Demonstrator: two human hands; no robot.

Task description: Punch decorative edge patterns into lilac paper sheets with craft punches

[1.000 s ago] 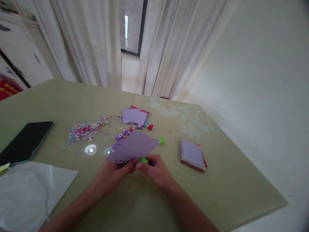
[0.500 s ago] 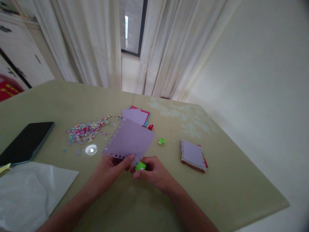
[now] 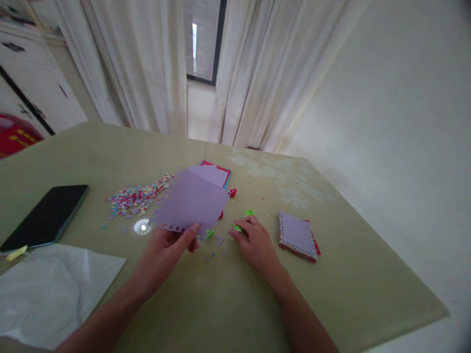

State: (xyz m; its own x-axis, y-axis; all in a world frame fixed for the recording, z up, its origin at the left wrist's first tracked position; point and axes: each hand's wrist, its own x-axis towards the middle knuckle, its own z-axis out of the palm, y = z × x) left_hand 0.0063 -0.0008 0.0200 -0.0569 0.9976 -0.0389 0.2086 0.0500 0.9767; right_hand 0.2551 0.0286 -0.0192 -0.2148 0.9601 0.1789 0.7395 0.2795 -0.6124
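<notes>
A purple sheet of paper, with small shapes punched along its left and lower edges, is tilted up over the table. My left hand is closed on its lower edge, thumb on top. To the right, my right hand has its fingers round a small green craft punch, low over the table. Another green punch lies just beyond those fingers. Part of a further green piece shows below the sheet's edge. Tiny purple paper bits lie between my hands.
Behind the sheet lie stacked coloured cards and a red punch. Colourful confetti is heaped at left, near a black tablet and a white plastic bag. A stack of punched cards sits at right.
My right hand has moved away from the sheet to the right with the green punch. The sheet has shifted slightly left and up in my left hand. Paper bits now show between my hands.
</notes>
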